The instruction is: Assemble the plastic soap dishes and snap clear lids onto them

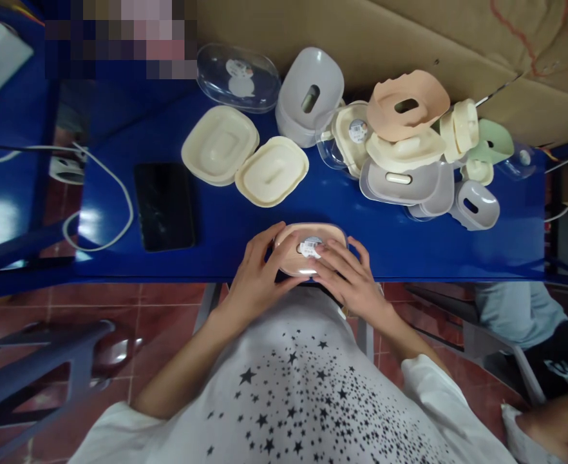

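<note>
At the table's front edge lies a peach plastic box [291, 263] with a clear cover and a white barcode sticker [310, 247] on top. My left hand [259, 267] grips its left side, thumb along the near edge. Across the right part of the cover rest the fingers of my right hand [344, 274], with the thumb or a finger at the far right corner. Both hands are closed around the box. Its underside is hidden.
Two cream trays [221, 145] lie behind my hands, near a clear lid [238, 77] and a grey box [310, 90]. Several peach, cream, grey and green parts [404, 174] are heaped at the right. A black phone [164, 206] and white cable [128, 193] lie left. Another person sits at the right.
</note>
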`<state>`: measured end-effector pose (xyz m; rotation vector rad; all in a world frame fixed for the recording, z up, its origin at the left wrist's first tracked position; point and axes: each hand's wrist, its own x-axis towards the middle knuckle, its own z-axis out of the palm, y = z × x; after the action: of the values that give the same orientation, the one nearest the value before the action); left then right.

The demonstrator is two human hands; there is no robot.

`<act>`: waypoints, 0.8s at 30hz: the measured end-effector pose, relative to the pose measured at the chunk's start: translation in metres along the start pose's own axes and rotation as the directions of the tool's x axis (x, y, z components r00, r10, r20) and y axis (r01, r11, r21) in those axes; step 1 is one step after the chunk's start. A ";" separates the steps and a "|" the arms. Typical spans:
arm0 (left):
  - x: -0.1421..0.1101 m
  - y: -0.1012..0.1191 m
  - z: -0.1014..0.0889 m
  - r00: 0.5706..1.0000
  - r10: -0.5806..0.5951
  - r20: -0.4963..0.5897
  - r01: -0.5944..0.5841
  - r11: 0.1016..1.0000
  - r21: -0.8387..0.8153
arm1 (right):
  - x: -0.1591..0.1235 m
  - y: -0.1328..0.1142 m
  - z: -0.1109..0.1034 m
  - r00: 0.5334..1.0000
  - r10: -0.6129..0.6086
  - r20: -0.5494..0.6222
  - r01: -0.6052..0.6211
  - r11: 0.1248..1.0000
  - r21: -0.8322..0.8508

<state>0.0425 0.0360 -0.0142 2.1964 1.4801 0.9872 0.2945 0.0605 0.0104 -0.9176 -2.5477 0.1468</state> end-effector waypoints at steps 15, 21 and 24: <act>-0.001 -0.013 -0.006 0.992 -0.042 0.116 0.056 0.991 -0.119 | 0.001 0.018 -0.004 0.978 -0.163 0.128 0.155 0.985 0.073; -0.003 -0.013 -0.004 0.994 -0.050 0.094 0.061 0.992 -0.115 | 0.001 0.023 -0.002 0.970 -0.162 0.179 0.142 0.983 0.118; -0.002 -0.013 -0.005 0.991 -0.077 0.111 0.089 0.990 -0.110 | 0.002 0.026 0.003 0.976 -0.082 0.203 0.056 0.990 0.131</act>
<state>0.0297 0.0392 -0.0185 2.0564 1.4185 0.8905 0.3070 0.0816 0.0018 -0.8018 -2.7216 0.3955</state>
